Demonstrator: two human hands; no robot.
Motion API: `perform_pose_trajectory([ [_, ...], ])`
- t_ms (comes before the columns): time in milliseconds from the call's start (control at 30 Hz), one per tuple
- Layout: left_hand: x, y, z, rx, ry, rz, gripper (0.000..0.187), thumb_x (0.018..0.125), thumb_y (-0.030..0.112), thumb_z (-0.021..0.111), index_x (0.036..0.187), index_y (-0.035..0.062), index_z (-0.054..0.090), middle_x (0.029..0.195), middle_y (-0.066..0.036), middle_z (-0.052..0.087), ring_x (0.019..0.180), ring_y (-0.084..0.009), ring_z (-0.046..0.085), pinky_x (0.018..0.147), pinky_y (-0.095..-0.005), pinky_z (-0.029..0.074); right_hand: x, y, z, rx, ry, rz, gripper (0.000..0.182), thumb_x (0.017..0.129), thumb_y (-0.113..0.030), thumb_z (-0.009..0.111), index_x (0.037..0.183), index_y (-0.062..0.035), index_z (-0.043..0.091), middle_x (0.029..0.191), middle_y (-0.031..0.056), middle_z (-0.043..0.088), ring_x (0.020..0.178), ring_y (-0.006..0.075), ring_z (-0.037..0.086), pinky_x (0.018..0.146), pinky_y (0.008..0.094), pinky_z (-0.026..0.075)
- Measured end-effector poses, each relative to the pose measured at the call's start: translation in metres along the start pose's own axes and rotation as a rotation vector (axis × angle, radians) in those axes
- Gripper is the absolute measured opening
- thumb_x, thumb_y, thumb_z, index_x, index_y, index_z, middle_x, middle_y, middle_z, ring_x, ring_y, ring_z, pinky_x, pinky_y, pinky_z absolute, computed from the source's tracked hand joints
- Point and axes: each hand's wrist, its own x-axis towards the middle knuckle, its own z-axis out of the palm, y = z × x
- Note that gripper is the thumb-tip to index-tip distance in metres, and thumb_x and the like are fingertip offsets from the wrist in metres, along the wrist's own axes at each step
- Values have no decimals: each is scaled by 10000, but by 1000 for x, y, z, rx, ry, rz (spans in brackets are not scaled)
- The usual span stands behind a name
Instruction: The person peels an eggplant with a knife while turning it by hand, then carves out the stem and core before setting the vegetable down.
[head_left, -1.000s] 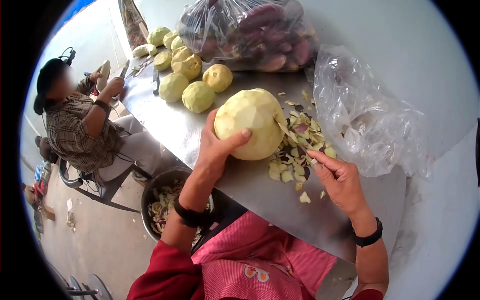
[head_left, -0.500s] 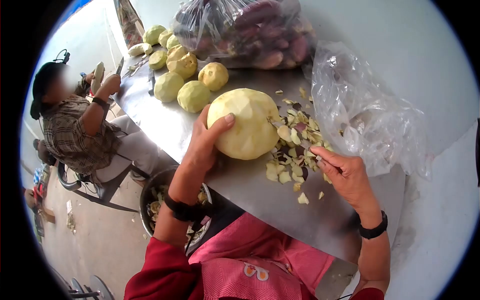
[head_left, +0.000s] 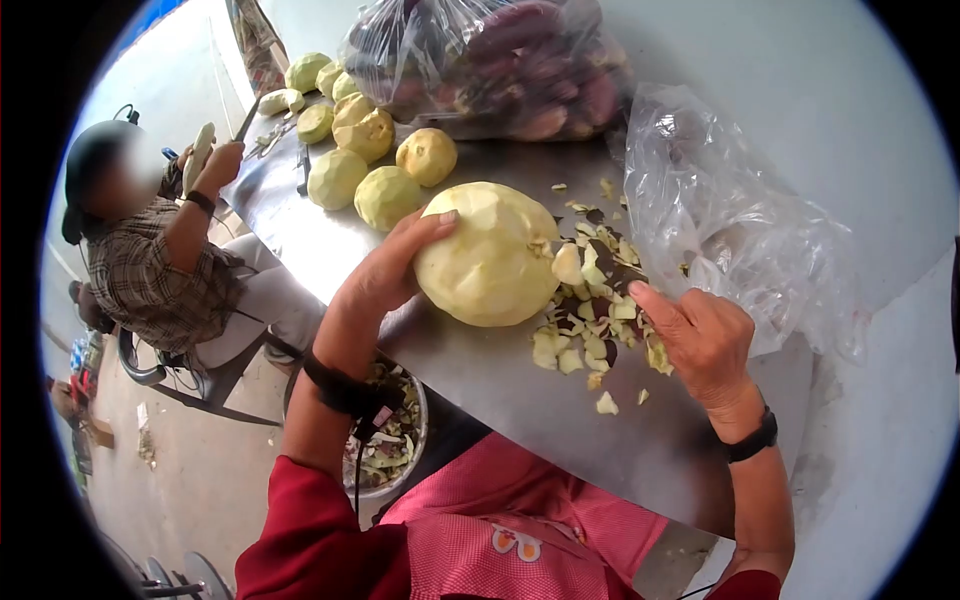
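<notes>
A large pale peeled vegetable [head_left: 487, 258] rests on the metal table, and my left hand [head_left: 395, 262] holds its left side with the thumb on top. Beside its right side lies a pile of peel scraps [head_left: 590, 325], pale and dark. My right hand [head_left: 697, 340] is at the right edge of this pile, its fingers closed in a grip pointing at the scraps. What it holds is mostly hidden; a dark thin shape shows at the fingertips, too unclear to name.
Several peeled round vegetables [head_left: 388, 197] and a bag of purple eggplants [head_left: 520, 75] stand behind. Crumpled clear plastic [head_left: 735, 220] lies at right. A bowl of scraps [head_left: 385, 440] is below the table edge [head_left: 480, 415]. Another person [head_left: 150, 250] sits at left, holding a knife and a pale vegetable.
My left hand has shifted over the vegetable, which is turned slightly. My right hand has moved a little, its fingers more curled. The bowl is more exposed, and the other person's knife is raised.
</notes>
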Motion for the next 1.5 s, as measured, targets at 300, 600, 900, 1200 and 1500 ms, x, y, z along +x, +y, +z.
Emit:
perform_pose_trajectory([
  [300,13,2,-10,8,44,-59,519,943,346,623,1298,-26,551,1183,-141,666,1071,-204,658,939,-334,529,25,29,-19,29,-124,-102,489,769,-118,740,1227,-286,702,626,4,428,505,178,480,487,316,414],
  [600,7,-5,-8,48,-85,72,619,912,380,630,1357,-30,502,1224,-153,643,1110,-229,641,970,-350,508,1,-1,-18,973,-430,689,367,853,-81,714,1215,-144,703,795,80,708,614,181,620,643,260,518],
  [900,6,3,-1,133,-119,94,685,905,359,628,1434,-25,423,1341,-154,569,1211,-241,576,1035,-362,454,37,-3,-37,292,-257,194,347,797,-149,768,1140,-155,720,635,49,551,526,189,554,487,341,425],
  [1200,0,3,15,255,13,158,669,873,352,673,1394,-12,466,1275,-125,596,1179,-220,573,1022,-349,448,74,-23,-76,-109,-256,-148,304,758,-167,759,1060,-140,743,621,-5,421,511,171,502,451,342,371],
  [1500,-1,-3,9,177,-59,181,713,834,338,709,1404,-6,452,1285,-126,591,1185,-231,570,1028,-358,448,54,12,-69,511,-456,346,220,874,-170,712,1085,-116,747,602,26,585,521,110,545,469,281,397],
])
